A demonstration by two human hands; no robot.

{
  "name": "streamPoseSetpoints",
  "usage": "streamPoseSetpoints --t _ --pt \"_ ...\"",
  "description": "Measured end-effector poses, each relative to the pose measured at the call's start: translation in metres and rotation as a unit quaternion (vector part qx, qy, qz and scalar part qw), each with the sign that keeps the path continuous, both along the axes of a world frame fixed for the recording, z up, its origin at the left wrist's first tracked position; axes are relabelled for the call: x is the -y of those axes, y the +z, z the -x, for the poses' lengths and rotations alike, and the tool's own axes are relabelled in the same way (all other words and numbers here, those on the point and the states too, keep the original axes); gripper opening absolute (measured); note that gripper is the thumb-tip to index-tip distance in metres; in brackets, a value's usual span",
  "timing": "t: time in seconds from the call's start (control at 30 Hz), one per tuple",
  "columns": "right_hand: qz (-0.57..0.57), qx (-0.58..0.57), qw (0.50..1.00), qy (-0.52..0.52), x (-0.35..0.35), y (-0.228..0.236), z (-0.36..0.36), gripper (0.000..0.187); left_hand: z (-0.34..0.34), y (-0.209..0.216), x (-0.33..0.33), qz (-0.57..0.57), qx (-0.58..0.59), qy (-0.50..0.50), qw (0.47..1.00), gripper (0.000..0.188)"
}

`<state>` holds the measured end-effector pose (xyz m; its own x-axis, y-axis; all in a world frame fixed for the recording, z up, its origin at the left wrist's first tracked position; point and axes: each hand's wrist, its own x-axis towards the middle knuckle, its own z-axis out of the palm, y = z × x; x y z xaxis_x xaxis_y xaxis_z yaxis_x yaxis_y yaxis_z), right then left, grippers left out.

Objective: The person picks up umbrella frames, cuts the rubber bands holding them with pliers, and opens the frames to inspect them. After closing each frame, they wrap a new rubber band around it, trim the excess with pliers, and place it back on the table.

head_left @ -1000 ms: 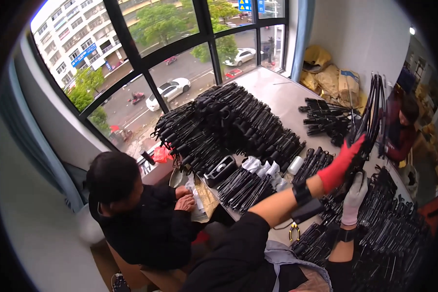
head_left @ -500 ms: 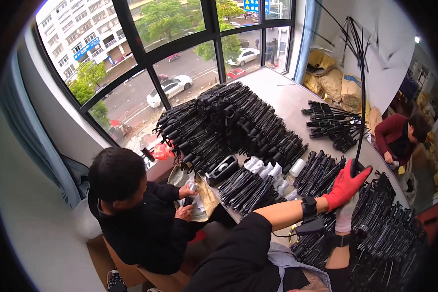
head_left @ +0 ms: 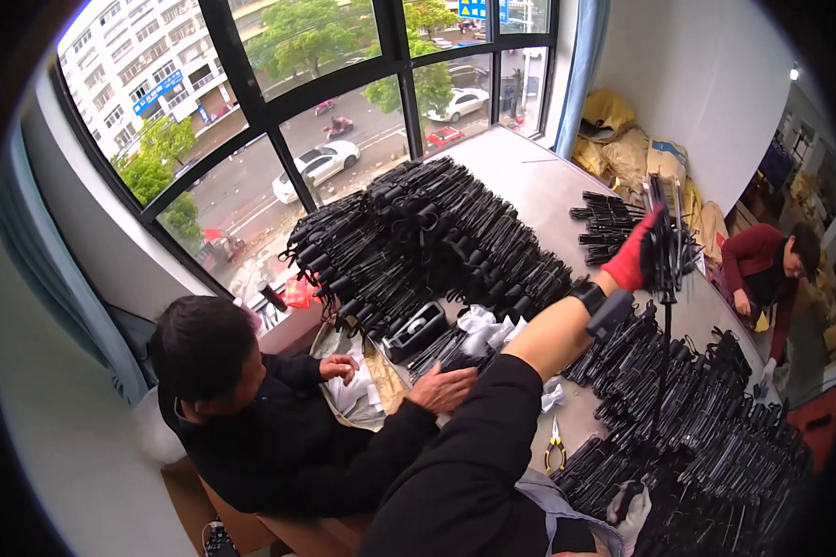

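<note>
My left hand [head_left: 630,260], in a red glove with dark fingertips, closes round the folded ribs of a black umbrella frame [head_left: 667,288] over the right part of the table. The frame stands nearly upright, its thin shaft running down toward me. Low in the picture is my right hand [head_left: 632,509], in a pale glove with a dark palm, by the near heap of folded umbrella frames [head_left: 715,464]. Its fingers are hard to make out, and whether it touches the shaft's lower end does not show. Yellow-handled pliers [head_left: 555,447] lie between my arms.
A large stack of black umbrella frames [head_left: 437,232] fills the table's window side; a smaller bundle [head_left: 608,223] lies at the far right. A black tape dispenser [head_left: 416,331] stands beside a seated co-worker [head_left: 279,418] on my left. Another person [head_left: 762,269] bends beyond the table's right edge.
The frame's ribs, spread high above before, are now folded down in my left hand, which has moved farther away. My right hand has dropped toward me. The co-worker's hand has reached onto the table.
</note>
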<state>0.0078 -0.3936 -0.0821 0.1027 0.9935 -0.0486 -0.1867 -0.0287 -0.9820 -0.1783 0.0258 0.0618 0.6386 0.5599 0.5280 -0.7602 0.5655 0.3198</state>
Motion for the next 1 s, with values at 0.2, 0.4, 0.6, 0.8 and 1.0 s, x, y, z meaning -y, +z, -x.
streamPoseSetpoints --t 0.2,0.4,0.6,0.8,1.0 --pt "0.018 -0.076 0.99 -0.117 -0.003 0.015 0.009 0.051 -0.029 0.001 -0.003 0.054 -0.128 0.182 0.973 0.039" --pt "0.001 -0.027 0.991 -0.13 -0.024 0.024 0.025 0.052 0.004 0.018 0.008 0.088 -0.091 0.219 0.968 0.035" --pt "-0.015 0.114 0.977 -0.178 -0.083 0.082 0.071 0.053 0.033 0.069 0.087 0.063 -0.104 0.177 0.977 0.029" --pt "-0.025 0.027 0.997 -0.068 -0.164 0.103 0.099 0.038 0.016 0.01 0.139 0.143 -0.244 0.167 0.945 0.036" --pt "-0.192 0.25 0.946 -0.078 -0.163 0.081 0.042 0.034 0.026 -0.002 0.161 0.234 -0.19 0.118 0.946 0.036"
